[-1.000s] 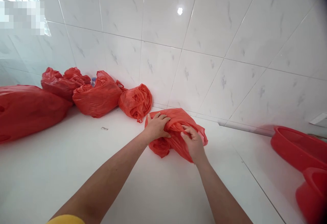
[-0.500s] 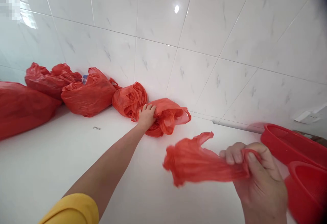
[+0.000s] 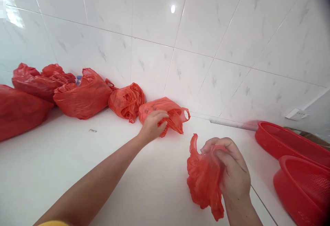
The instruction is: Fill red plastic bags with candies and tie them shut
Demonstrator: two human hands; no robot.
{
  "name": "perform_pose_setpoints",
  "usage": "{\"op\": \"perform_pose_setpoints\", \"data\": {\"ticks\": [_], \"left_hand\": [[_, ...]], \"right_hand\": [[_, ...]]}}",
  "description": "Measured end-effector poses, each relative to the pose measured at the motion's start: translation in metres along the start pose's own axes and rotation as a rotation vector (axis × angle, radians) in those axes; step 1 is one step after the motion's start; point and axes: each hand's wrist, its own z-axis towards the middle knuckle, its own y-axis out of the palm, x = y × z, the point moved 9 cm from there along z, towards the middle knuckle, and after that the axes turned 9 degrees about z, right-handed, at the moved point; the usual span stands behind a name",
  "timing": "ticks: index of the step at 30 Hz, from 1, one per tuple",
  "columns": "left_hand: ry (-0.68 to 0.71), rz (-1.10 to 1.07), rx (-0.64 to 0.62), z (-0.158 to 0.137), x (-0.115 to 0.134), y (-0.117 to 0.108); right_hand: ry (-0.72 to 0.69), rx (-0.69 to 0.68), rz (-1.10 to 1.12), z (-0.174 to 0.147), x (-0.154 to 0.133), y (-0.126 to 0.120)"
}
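My right hand (image 3: 229, 167) is closed on a crumpled red plastic bag (image 3: 205, 181), which hangs down from my fingers over the white surface. My left hand (image 3: 154, 126) is in front of another red plastic bag (image 3: 152, 107) that lies against the wall. Its fingers are apart and slightly curled, and I see nothing held in them; whether they touch that bag I cannot tell. A loop handle of that bag sticks out to the right. Directly left of it sits a bunched red bag (image 3: 126, 100).
More filled red bags (image 3: 82, 98) stand in a row along the tiled wall (image 3: 152, 61), with a bottle top (image 3: 78, 79) showing among them. Two red plastic baskets (image 3: 288, 181) are at the right. A small scrap (image 3: 92, 130) lies on the white tabletop (image 3: 64, 164).
My left hand has come off the bag by the wall, moving right and nearer to me. My right hand has moved left, and its bag now hangs down instead of stretching sideways.
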Motion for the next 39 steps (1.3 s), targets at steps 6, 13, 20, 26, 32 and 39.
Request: {"op": "perform_pose_setpoints", "data": {"ticks": [6,13,20,26,32,39], "left_hand": [[0.433,-0.206,-0.395,-0.063,0.106,0.02],[0.511,0.252,-0.344,-0.08,0.078,0.036],[0.428,0.481,-0.195,-0.067,0.062,-0.003],[0.415,0.6,-0.158,-0.059,0.075,-0.025],[0.457,0.577,-0.107,-0.062,0.088,-0.039],[0.45,0.548,-0.203,-0.083,0.06,-0.06]], "right_hand": [[-0.012,-0.157,0.131,-0.004,0.003,0.019],[-0.057,-0.259,0.158,0.002,-0.007,-0.02],[0.002,-0.313,-0.421,0.029,0.001,-0.049],[-0.804,-0.011,-1.054,-0.029,-0.087,0.025],[-0.331,-0.426,-1.026,-0.025,-0.001,0.077],[0.265,-0.656,-1.353,0.009,0.13,0.006]]}}
